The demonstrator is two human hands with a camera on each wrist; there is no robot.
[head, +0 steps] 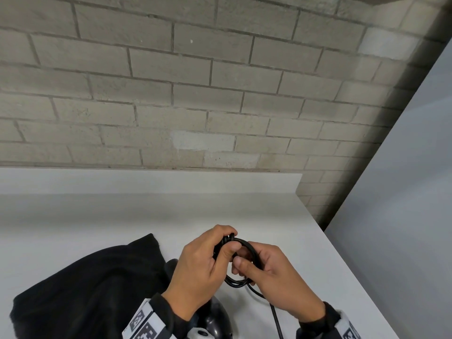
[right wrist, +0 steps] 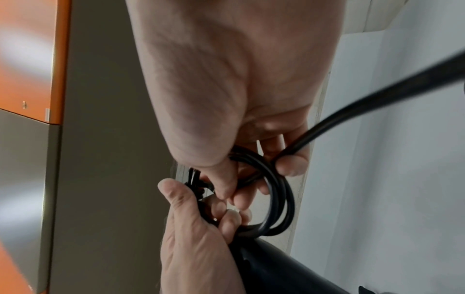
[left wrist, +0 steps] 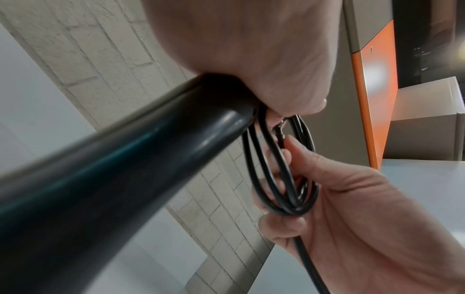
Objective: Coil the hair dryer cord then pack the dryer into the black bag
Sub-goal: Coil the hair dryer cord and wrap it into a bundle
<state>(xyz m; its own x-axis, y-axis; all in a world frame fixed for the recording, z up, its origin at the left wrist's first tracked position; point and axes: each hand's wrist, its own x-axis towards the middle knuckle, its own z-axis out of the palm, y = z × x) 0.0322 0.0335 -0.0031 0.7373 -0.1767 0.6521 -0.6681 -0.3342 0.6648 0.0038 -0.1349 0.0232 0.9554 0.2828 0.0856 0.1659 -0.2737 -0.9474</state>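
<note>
Both hands are raised just above the white desk [head: 305,243], near its front right part, working the cord [head: 247,244]. Left hand [head: 198,267]: fingers curled around the dryer [left wrist: 120,159] handle end and pinching the top of the coil, where several black loops are gathered. Right hand [head: 274,277]: fingers curled through and around the lower side of the coil, thumb pressed toward the left thumb. Coil is small, roughly round, held between the two hands, clear of the desk. One loose strand leaves the coil bottom and runs down toward the front edge. Dryer body sits below the left wrist at the front edge, partly hidden. Bag [head: 85,285] lies flat and crumpled on the desk's front left part, touching or just beside the dryer; its opening is not visible, and its contents cannot be told. Brick wall [head: 171,81] behind the desk's far edge.
</note>
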